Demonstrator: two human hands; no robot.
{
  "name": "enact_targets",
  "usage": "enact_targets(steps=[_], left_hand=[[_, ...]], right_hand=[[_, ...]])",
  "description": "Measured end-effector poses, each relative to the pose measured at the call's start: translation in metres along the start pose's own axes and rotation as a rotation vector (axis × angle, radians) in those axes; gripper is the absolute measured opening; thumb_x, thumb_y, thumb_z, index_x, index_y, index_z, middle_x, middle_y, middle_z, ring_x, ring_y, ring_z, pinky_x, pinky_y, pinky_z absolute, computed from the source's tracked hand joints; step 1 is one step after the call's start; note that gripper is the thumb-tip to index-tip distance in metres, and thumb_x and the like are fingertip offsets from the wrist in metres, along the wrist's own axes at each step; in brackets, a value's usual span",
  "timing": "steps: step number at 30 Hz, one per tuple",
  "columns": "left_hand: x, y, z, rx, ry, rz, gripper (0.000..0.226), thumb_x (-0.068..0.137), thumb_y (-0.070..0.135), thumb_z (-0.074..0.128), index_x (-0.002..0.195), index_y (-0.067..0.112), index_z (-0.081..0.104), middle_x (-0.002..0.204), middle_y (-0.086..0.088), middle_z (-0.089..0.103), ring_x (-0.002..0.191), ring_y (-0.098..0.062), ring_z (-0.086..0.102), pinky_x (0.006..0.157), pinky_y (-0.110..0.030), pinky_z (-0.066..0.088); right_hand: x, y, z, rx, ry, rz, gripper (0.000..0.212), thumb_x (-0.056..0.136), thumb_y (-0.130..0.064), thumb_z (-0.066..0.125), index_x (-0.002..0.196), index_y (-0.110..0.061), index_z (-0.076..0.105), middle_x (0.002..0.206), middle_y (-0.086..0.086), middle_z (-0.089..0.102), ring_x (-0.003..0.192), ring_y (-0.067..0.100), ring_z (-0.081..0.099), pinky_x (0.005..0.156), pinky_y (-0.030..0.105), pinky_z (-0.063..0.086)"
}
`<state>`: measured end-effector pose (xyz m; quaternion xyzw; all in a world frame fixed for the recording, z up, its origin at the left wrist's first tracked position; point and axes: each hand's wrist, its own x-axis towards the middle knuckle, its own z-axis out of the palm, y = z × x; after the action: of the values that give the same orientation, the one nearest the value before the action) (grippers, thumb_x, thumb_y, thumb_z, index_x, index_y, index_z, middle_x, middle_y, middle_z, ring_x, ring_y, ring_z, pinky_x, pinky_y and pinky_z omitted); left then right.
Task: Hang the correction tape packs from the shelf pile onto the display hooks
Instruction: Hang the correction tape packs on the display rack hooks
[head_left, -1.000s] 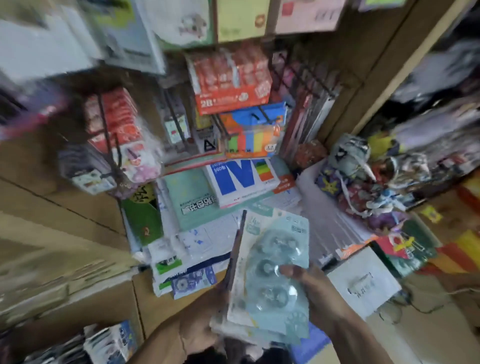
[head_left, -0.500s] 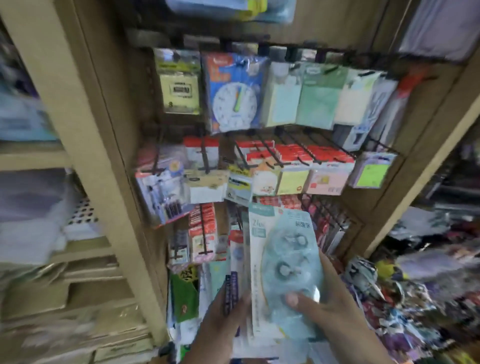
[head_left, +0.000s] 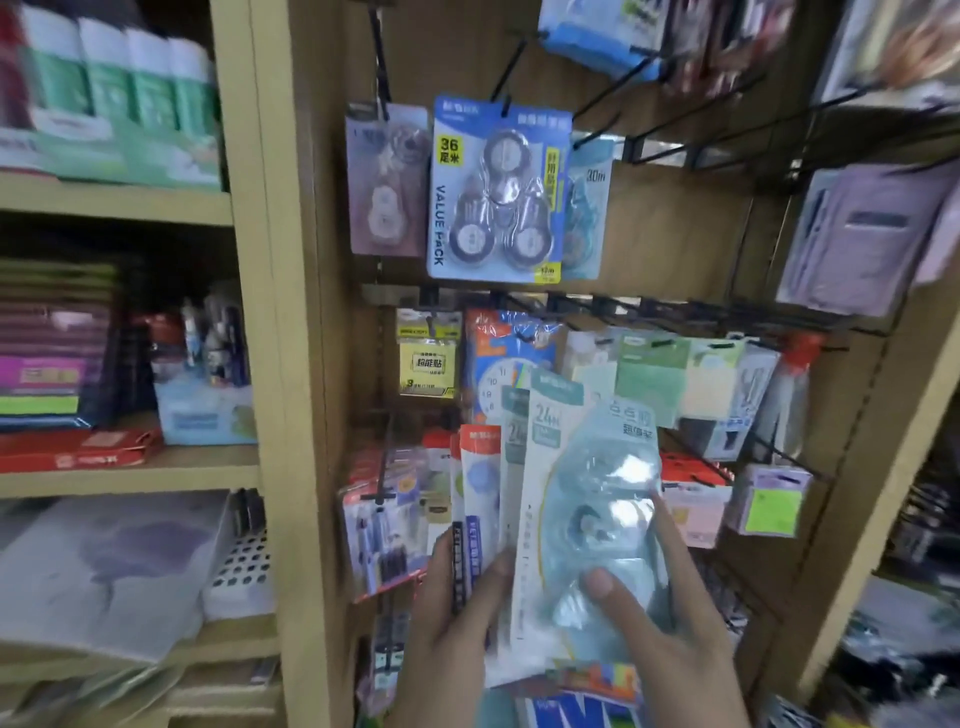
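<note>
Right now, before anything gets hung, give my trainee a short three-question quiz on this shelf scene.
1. True or false: both hands hold the fanned stack of packs.
2. Which number is printed large on the front pale teal pack? A) 24 B) 50 C) 12
3. Fill in: the hanging blue pack reads VALUE ____.

Key:
1. True: the left hand grips the stack's left side, and the right hand holds the front pack with its thumb on the clear blister.
2. A
3. PACK
</note>
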<state>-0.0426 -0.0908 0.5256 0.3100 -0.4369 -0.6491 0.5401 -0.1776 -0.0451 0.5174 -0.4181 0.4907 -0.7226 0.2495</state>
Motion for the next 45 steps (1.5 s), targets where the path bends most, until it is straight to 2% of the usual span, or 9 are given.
enact_targets(steps=[6,11,16,19,23,30,34,40,45], left_hand=[[0.024,0.002,0.023,-0.012,-0.013,0.137,0.043,0.102,0.019,0.058,0.143,0.028,0.051,0.112,0.043,0.046,0.077,0.046,0.043,0.067,0.013,0.034],[0.033,0.015,0.042,0.049,-0.098,0.234,0.060,0.087,0.018,0.081,0.140,0.028,0.057,0.114,0.010,0.079,0.097,-0.006,0.077,0.077,-0.023,0.064],[0.029,0.031,0.066,-0.050,-0.156,0.267,0.085,0.060,0.056,0.090,0.137,0.036,0.060,0.115,0.011,0.079,0.104,-0.014,0.077,0.080,-0.031,0.063],[0.035,0.038,0.074,0.063,-0.144,0.272,0.055,0.097,0.014,0.066,0.146,0.034,0.052,0.123,0.007,0.076,0.086,0.005,0.075,0.055,-0.009,0.055],[0.043,0.050,0.084,0.007,-0.148,0.126,0.044,0.105,0.022,0.056,0.142,0.042,0.048,0.127,0.005,0.070,0.063,-0.006,0.077,0.044,-0.021,0.056],[0.051,0.052,0.097,-0.062,-0.298,-0.003,0.081,0.057,0.049,0.081,0.134,0.031,0.063,0.114,-0.006,0.080,0.094,-0.035,0.079,0.085,-0.061,0.061],[0.053,0.052,0.110,-0.015,-0.293,-0.019,0.061,0.070,0.039,0.083,0.128,0.026,0.068,0.114,-0.007,0.080,0.101,-0.033,0.078,0.094,-0.063,0.058],[0.063,0.052,0.127,-0.055,-0.220,-0.002,0.040,0.077,0.018,0.085,0.112,0.027,0.067,0.103,-0.004,0.082,0.090,-0.038,0.079,0.051,-0.039,0.062],[0.066,0.057,0.142,0.044,-0.218,0.176,0.058,0.063,0.033,0.092,0.115,0.042,0.067,0.105,0.015,0.080,0.102,-0.021,0.078,0.096,-0.056,0.057]], right_hand=[[0.017,-0.031,0.003,-0.072,-0.020,-0.040,0.093,0.054,-0.053,0.095,0.134,-0.062,0.048,0.133,-0.048,0.043,0.139,-0.007,0.037,0.114,0.032,0.037],[0.024,-0.054,0.002,-0.267,-0.017,-0.157,0.088,0.067,-0.065,0.064,0.145,-0.064,0.024,0.151,-0.046,0.016,0.122,-0.040,0.016,0.112,0.023,0.030],[0.028,-0.072,0.008,-0.587,0.052,-0.309,0.072,0.071,-0.079,0.043,0.135,-0.083,0.010,0.155,-0.049,-0.003,0.145,-0.014,0.010,0.104,0.034,0.038],[0.039,-0.088,0.006,-0.673,0.034,-0.335,0.094,0.060,-0.096,0.045,0.140,-0.078,-0.001,0.160,-0.039,0.002,0.150,-0.006,0.008,0.115,0.039,0.031],[0.055,-0.100,-0.002,-0.692,0.019,-0.390,0.100,0.062,-0.090,0.056,0.145,-0.073,0.003,0.160,-0.037,0.010,0.145,-0.009,0.016,0.115,0.034,0.033],[0.077,-0.104,-0.021,-0.597,0.061,-0.444,0.098,0.065,-0.080,0.067,0.150,-0.060,0.023,0.156,-0.035,0.028,0.144,-0.013,0.023,0.115,0.026,0.030],[0.087,-0.105,-0.032,-0.536,0.064,-0.437,0.092,0.067,-0.076,0.071,0.148,-0.058,0.031,0.151,-0.036,0.036,0.133,-0.024,0.030,0.102,0.010,0.032],[0.155,-0.116,-0.074,-0.380,0.405,-0.532,0.081,0.079,-0.061,0.069,0.152,-0.045,0.036,0.153,-0.022,0.041,0.140,-0.001,0.038,0.117,0.037,0.037],[0.234,-0.112,-0.102,-0.760,0.431,-0.530,0.091,0.078,-0.072,0.064,0.155,-0.046,0.023,0.163,-0.010,0.029,0.150,0.017,0.028,0.117,0.050,0.035]])
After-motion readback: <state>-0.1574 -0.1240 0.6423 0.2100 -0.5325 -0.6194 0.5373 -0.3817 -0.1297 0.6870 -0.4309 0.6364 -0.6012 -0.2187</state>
